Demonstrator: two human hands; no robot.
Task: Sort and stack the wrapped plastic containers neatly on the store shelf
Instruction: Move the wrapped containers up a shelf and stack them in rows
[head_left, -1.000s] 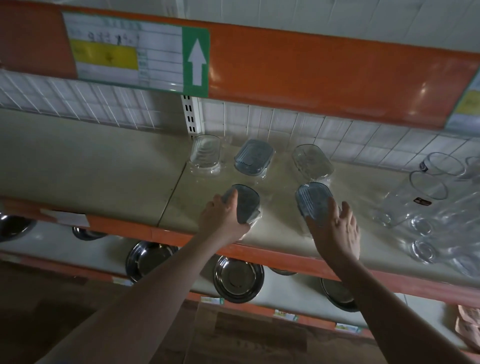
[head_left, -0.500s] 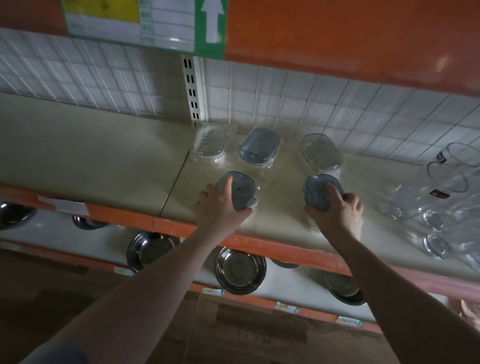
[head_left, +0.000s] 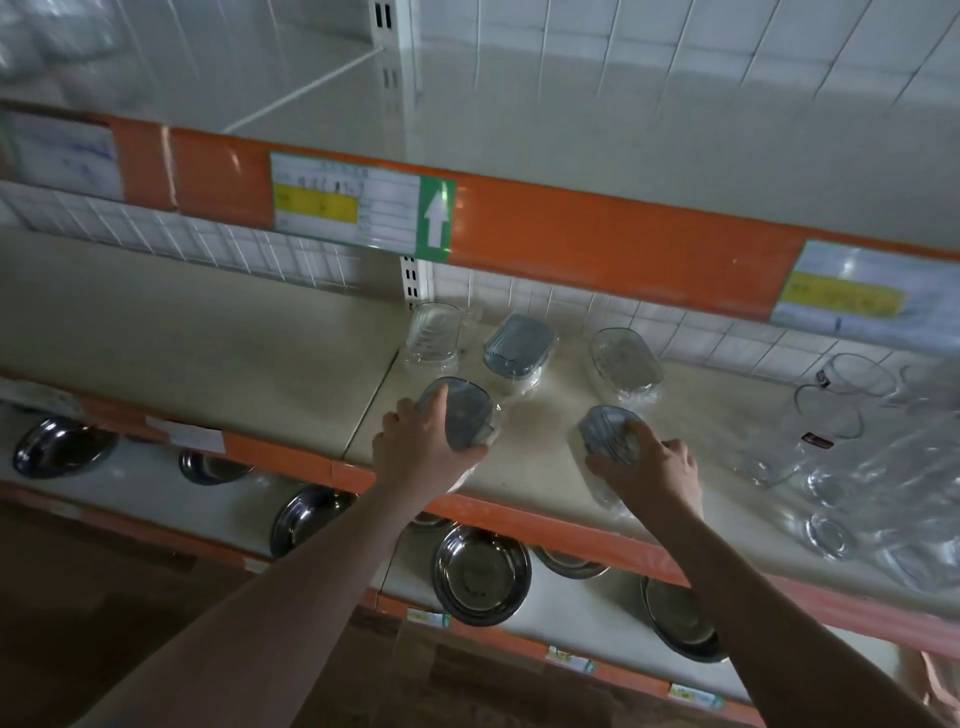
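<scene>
Shelf (head_left: 208, 364): wide bare stretch on the left, orange front lip along the near edge, tiled back wall at the far edge. Upper shelf lip overhangs from above and limits lifting room.

Glass jugs (head_left: 841, 415): crowded at the right end, close beside the working area; little room to slide anything rightward.

Back row: three wrapped containers set along the far wall — clear one (head_left: 434, 332) at left, blue-grey one (head_left: 517, 345) in the middle, clear one (head_left: 626, 358) at right — spaced apart, roughly in line. Judged placed, though not stacked.

Front row: two blue-grey containers in hand, near the front lip. Left container (head_left: 465, 415) gripped by left hand (head_left: 421, 447), thumb and fingers curled round its near end. Right container (head_left: 608, 431) held by right hand (head_left: 649, 467), fingers curled over its near side; loose wrap trailing toward the lip.

Judgement: sorting partly done; stacking not begun. Overhang risk at the near edge.
</scene>
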